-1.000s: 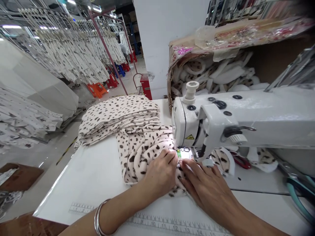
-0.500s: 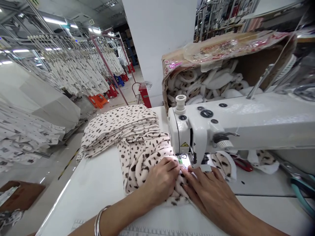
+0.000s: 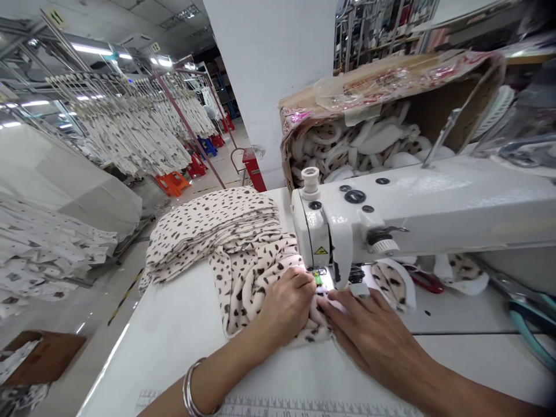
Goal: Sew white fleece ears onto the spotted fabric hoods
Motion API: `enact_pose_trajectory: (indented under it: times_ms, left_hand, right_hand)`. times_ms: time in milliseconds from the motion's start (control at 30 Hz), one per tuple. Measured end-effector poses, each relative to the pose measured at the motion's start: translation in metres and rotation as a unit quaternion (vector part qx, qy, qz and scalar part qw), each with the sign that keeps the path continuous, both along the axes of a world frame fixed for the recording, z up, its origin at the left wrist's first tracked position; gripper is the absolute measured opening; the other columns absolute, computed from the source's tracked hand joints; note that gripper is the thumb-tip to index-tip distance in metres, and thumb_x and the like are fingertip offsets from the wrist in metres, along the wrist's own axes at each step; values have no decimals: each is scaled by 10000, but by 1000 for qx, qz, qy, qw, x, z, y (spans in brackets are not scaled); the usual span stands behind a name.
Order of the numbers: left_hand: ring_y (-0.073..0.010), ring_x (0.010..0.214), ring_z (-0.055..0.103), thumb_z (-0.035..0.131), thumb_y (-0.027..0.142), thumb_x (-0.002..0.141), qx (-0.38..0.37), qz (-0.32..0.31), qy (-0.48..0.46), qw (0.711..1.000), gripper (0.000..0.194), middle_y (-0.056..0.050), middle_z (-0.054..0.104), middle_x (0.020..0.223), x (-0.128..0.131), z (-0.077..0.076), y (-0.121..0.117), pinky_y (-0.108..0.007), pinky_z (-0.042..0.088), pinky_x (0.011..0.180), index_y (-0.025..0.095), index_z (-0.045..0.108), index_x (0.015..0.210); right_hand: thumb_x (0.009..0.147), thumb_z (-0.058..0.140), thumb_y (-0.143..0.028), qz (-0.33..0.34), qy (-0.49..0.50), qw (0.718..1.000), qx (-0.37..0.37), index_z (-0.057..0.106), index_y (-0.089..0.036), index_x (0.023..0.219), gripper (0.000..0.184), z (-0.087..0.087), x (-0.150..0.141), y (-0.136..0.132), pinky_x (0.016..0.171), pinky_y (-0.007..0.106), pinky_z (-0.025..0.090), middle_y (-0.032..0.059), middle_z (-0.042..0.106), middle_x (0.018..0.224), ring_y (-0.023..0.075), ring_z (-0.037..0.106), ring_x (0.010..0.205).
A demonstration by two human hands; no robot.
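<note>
Drifted leftward in the head view since a moment ago: white industrial sewing machine (image 3: 417, 208), with both hands still close around its presser foot (image 3: 319, 279). Left hand (image 3: 284, 307) curled down, pinching a fold of spotted cream knit fabric (image 3: 247, 289) near the foot. Right hand (image 3: 369, 333) open and spread, fingers (image 3: 343, 307) pressing flat on the cloth just beside the foot, no clenching.

Fabric bunched on the white sewing table (image 3: 143, 347), directly in front of the machine, with a white-edged spotted part (image 3: 393, 284) running out behind the foot to the right. Probably light, soft and stretchy, quick to slump and shift, so best held flat by the fold nearest the foot, not lifted by a loose edge.

Open tabletop to the left of and in front of the hands, with a printed ruler scale (image 3: 278, 407) along the near edge. Folded stack of matching spotted pieces (image 3: 212, 229) just behind the left hand. Tighter room to the right: red-handled scissors (image 3: 425, 281) behind the machine's foot, teal-handled snips (image 3: 530, 318) at the far right. Above the machine, an open cardboard box (image 3: 438, 101) full of white and spotted pieces.
</note>
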State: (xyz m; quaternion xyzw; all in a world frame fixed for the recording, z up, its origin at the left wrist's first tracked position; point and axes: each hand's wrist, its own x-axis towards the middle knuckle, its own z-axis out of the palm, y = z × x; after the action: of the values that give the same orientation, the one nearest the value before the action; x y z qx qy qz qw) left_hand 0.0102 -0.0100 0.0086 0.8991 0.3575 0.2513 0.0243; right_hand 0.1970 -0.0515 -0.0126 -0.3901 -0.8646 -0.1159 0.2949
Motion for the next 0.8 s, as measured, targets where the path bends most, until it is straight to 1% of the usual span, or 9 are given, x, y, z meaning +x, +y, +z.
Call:
enact_pose_trajectory:
  times_ms: [67,133,167,300,433,500,600,700,800]
  left_hand:
    - [-181,881,638,465,99,925,-34,-1,-27,999,196,-54,679,868,-2,1,2,-317,570,773,162,635,854]
    - [-172,875,648,487,107,927,-64,-11,-47,997,189,-44,691,881,-5,3,3,-319,564,803,170,656,869]
    - [-175,889,650,500,116,925,-70,-20,-56,996,176,-47,696,900,-7,3,4,-325,561,818,171,663,889]
    - [-192,972,649,500,107,914,-69,-48,-75,994,179,-73,701,979,-12,3,5,-340,552,866,158,670,936]
    - [-214,1060,623,469,76,903,-60,-63,-54,995,217,-84,694,1000,-12,1,6,-348,534,913,150,667,851]
    - [-207,1062,620,466,68,897,-63,-61,-45,995,218,-84,688,1014,-12,1,7,-336,530,921,148,661,844]
    - [-193,1054,616,461,46,880,-59,-61,-46,995,219,-78,679,1014,-12,0,9,-314,527,922,148,652,847]
    - [-191,1026,616,454,32,871,-42,-64,-46,996,217,-76,670,967,-11,1,11,-308,530,906,141,641,857]
    - [-190,977,614,472,33,866,-29,-57,-28,998,187,-78,650,927,-11,3,12,-289,540,854,128,632,843]
  right_hand:
    - [927,367,-80,44,26,999,-5,634,-166,1095,327,1,0,-2,788,337,440,65,687,1018,189,616,964]
    - [922,403,-83,72,42,997,0,635,-148,1126,315,1,0,-5,839,332,461,65,689,1074,192,589,1079]
    - [923,423,-98,78,45,996,2,638,-142,1135,305,1,0,-6,860,336,467,66,691,1086,196,584,1100]
    - [923,448,-110,97,49,994,-4,664,-144,1103,283,-2,0,-9,873,337,485,61,701,1086,202,600,1083]
    - [916,438,-76,116,52,992,-7,676,-145,1063,288,-6,0,-10,858,344,482,64,706,1079,214,607,1078]
    - [919,437,-81,122,48,991,-16,678,-142,1052,282,-6,-1,-11,850,345,480,69,707,1077,221,609,1079]
    - [946,410,-116,105,60,992,-27,680,-149,1043,289,-4,-2,-11,860,342,470,58,711,1075,211,611,1071]
    - [955,409,-137,95,54,994,-30,678,-140,1049,285,0,-3,-9,861,339,471,58,710,1080,202,612,1063]
    - [944,433,-145,102,41,993,-34,670,-126,1077,273,3,-1,-7,845,340,481,70,703,1089,209,607,1066]
